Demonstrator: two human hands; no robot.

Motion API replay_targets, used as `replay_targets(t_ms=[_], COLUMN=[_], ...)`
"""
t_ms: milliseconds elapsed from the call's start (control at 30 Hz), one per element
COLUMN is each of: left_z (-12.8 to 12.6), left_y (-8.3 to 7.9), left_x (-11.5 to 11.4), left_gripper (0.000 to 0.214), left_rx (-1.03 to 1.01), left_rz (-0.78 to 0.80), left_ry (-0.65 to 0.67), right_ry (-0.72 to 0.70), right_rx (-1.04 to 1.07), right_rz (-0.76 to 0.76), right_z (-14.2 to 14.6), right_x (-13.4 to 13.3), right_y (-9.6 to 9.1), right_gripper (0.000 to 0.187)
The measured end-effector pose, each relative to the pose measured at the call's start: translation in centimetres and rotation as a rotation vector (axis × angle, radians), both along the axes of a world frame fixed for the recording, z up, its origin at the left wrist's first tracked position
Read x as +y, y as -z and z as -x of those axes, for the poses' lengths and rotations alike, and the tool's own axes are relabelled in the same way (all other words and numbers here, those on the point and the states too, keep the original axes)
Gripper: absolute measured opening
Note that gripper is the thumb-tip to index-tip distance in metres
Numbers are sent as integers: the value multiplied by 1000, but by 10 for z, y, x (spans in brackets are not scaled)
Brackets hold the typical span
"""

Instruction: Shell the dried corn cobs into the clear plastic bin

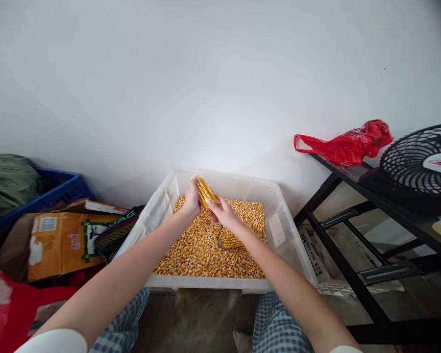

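A yellow ear of corn (205,190) is held tilted between my two hands, above a translucent plastic bin (292,240). My left hand (193,197) wraps around its upper left side. At its lower right end, the fingers of my right hand (222,212) close on the cob. Loose corn kernels (198,252) cover the bottom of the bin. Among them, partly behind my right forearm, lies a second ear of corn (231,240).
Left of the bin are a cardboard box (64,245) and a blue crate (71,189). On the right, a black table (338,179) carries a red plastic bag (353,144) and a black fan (422,157). A white wall (220,88) stands behind.
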State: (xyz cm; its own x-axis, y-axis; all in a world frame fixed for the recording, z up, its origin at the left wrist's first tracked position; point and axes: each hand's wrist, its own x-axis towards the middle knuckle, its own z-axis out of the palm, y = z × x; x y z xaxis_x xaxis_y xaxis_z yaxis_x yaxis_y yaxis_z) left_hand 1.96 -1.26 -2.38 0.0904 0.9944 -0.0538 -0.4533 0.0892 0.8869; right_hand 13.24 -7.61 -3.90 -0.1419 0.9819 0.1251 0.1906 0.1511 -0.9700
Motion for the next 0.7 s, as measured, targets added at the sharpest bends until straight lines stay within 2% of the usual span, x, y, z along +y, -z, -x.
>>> replay_targets(t_ms=[167, 367, 533, 700], left_z=[-5, -9, -10, -11], left_y=[8, 1, -2, 4], left_x=[-1, -9, -11, -9], left_gripper=[44, 42, 45, 43], left_rx=[-177, -314, -260, -165], left_rz=[58, 162, 172, 17], left_ry=[-177, -179, -150, -199], right_ry=[76, 174, 148, 152], right_rx=[-212, -348, -306, -302], right_rz=[-183, -292, -223, -218], right_z=[7, 13, 7, 9], right_x=[-10, -17, -13, -15], right_y=[2, 3, -2, -6], right_gripper=[53, 51, 55, 55])
